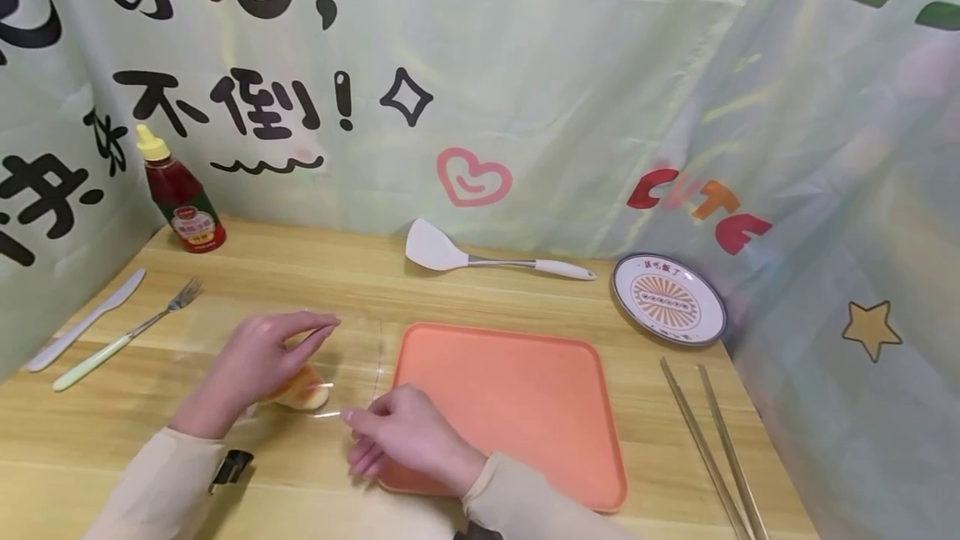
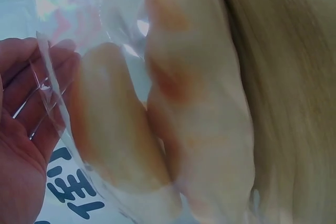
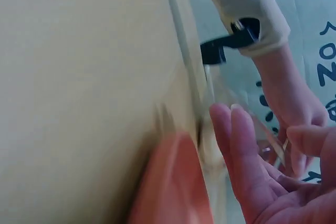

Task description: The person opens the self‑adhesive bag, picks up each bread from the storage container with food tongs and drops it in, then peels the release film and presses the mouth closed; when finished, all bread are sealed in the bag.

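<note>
A clear plastic bag (image 2: 51,85) surrounds a bread roll (image 2: 107,119) and a longer, bumpy loaf (image 2: 197,93). In the head view, the bread (image 1: 303,390) is partly hidden under my left hand (image 1: 258,357). That hand pinches the bag's edge between thumb and fingers. My right hand (image 1: 412,440) hovers over the left side of a pink tray (image 1: 517,407), near the bag's edge. In the right wrist view, the right fingers (image 3: 244,145) are straight and apart from the thumb, holding nothing.
Left on the wooden table lie a white knife (image 1: 86,319) and a fork (image 1: 127,336). A sauce bottle (image 1: 183,202) stands behind them. A white spatula (image 1: 495,257) lies at the back, a plate (image 1: 670,298) leans at the right, and metal tongs (image 1: 712,440) lie nearer me.
</note>
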A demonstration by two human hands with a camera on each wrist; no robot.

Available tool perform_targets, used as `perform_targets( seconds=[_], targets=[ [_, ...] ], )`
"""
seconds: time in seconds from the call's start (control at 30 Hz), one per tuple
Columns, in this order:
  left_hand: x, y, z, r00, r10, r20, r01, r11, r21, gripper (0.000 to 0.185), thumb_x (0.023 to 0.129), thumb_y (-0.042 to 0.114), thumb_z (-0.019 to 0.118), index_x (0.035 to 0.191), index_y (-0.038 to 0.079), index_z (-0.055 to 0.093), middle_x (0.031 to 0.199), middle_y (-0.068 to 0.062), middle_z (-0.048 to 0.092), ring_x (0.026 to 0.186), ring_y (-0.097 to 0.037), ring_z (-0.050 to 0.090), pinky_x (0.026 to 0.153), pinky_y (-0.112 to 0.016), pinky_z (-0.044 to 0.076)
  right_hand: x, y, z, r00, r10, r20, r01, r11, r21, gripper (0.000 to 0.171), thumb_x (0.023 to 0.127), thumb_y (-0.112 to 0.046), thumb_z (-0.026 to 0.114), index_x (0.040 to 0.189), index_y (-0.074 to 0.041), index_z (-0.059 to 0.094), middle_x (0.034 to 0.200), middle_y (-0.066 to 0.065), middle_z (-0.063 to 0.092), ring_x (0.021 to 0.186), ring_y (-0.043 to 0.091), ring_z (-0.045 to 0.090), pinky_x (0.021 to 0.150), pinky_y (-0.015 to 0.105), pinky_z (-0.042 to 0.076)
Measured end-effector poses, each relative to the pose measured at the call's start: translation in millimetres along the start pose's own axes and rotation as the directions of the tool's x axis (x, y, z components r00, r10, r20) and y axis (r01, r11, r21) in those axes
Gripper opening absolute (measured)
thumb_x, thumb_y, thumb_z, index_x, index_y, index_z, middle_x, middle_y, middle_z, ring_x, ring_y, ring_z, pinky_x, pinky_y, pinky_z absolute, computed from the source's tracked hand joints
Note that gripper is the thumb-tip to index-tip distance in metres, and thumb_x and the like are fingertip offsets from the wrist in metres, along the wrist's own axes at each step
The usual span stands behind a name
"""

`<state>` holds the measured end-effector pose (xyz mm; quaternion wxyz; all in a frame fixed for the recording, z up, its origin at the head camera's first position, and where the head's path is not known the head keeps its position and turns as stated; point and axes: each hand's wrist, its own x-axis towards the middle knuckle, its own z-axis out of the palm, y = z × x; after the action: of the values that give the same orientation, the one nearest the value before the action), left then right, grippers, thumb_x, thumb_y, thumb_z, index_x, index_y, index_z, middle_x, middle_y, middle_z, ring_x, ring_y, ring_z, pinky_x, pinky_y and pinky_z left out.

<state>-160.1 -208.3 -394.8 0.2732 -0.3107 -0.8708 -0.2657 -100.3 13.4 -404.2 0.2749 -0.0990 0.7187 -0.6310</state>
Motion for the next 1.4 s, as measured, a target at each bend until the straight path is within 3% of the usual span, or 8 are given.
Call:
perform_targets(
  seconds=[0.17,0.4,0.77,0.93,1.1,1.4],
  targets=[
    [-0.7,-0.2,-0.3,1.000,0.008,-0.011,-0.008,1.000,0.009,0.024,0.078,0.000,0.077,0.102,0.007,0.077,0.097,-0.005,0.075,0.072,-0.019,0.072,0.062,-0.039,0.059,2,1,19,0.997,0.065,0.029,-0.070,0.978,0.196,0.039,0.095,-0.026,0.066,0.081,0.010,0.065,0.065,0.022,0.067,0.062,0.038,0.070,0.055,0.041,0.059],
    [-2.6,-1.4,0.4,1.000,-0.012,-0.004,0.012,1.000,0.015,0.023,0.079,0.001,0.077,0.102,0.007,0.076,0.097,-0.005,0.075,0.072,-0.021,0.072,0.062,-0.039,0.059,8,7,38,0.986,0.146,0.086,-0.169,0.890,0.425,0.042,0.098,-0.027,0.061,0.093,0.015,0.057,0.075,0.035,0.065,0.077,0.052,0.066,0.061,0.044,0.059],
    [-3.3,-1.8,-0.8,1.000,-0.024,-0.004,0.024,0.999,0.021,0.023,0.079,0.002,0.077,0.101,0.006,0.076,0.097,-0.006,0.075,0.074,-0.021,0.072,0.063,-0.039,0.059,15,14,61,0.979,0.201,0.006,-0.164,0.780,0.604,0.040,0.101,-0.025,0.057,0.097,0.014,0.051,0.079,0.036,0.065,0.079,0.049,0.068,0.066,0.044,0.059],
    [-3.2,-1.3,-0.7,1.000,-0.017,-0.010,0.017,1.000,0.020,0.023,0.079,0.001,0.077,0.101,0.006,0.076,0.096,-0.005,0.075,0.074,-0.020,0.072,0.063,-0.038,0.059,20,17,64,0.977,0.207,-0.042,-0.138,0.777,0.614,0.030,0.104,-0.017,0.047,0.098,0.011,0.054,0.079,0.034,0.066,0.077,0.048,0.068,0.065,0.045,0.060],
    [-1.8,-0.7,-1.5,1.000,-0.005,-0.024,0.006,1.000,0.014,0.024,0.078,0.001,0.078,0.101,0.008,0.077,0.096,-0.005,0.075,0.074,-0.021,0.072,0.063,-0.039,0.059,24,16,63,0.982,0.172,-0.074,-0.094,0.794,0.600,0.024,0.104,-0.008,0.039,0.099,0.009,0.056,0.080,0.032,0.067,0.077,0.047,0.069,0.064,0.046,0.060],
    [-1.7,-2.1,-2.8,0.999,-0.010,-0.037,0.012,0.999,0.046,0.027,0.075,-0.002,0.079,0.100,0.007,0.076,0.095,-0.006,0.075,0.071,-0.019,0.072,0.059,-0.037,0.058,28,13,62,0.980,0.149,-0.132,-0.049,0.824,0.564,0.016,0.098,-0.003,0.048,0.095,0.008,0.059,0.078,0.027,0.068,0.075,0.041,0.071,0.062,0.046,0.060]
  ],
)
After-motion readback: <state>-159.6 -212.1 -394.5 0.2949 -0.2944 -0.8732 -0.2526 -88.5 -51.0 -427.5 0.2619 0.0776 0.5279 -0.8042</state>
